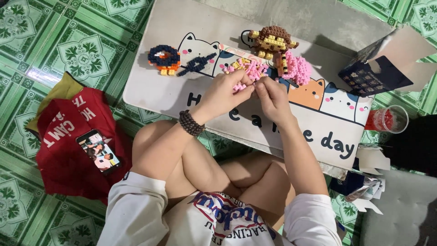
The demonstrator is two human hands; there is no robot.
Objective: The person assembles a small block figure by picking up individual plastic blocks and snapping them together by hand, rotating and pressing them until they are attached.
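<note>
Both hands [248,93] pinch pink block figure [248,70].

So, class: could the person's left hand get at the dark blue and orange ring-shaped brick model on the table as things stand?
Probably yes. The left hand is pinching the small pink brick piece, but the bare table lies open between it and the blue and orange ring model; only the dark brick strip sits nearby.
</note>
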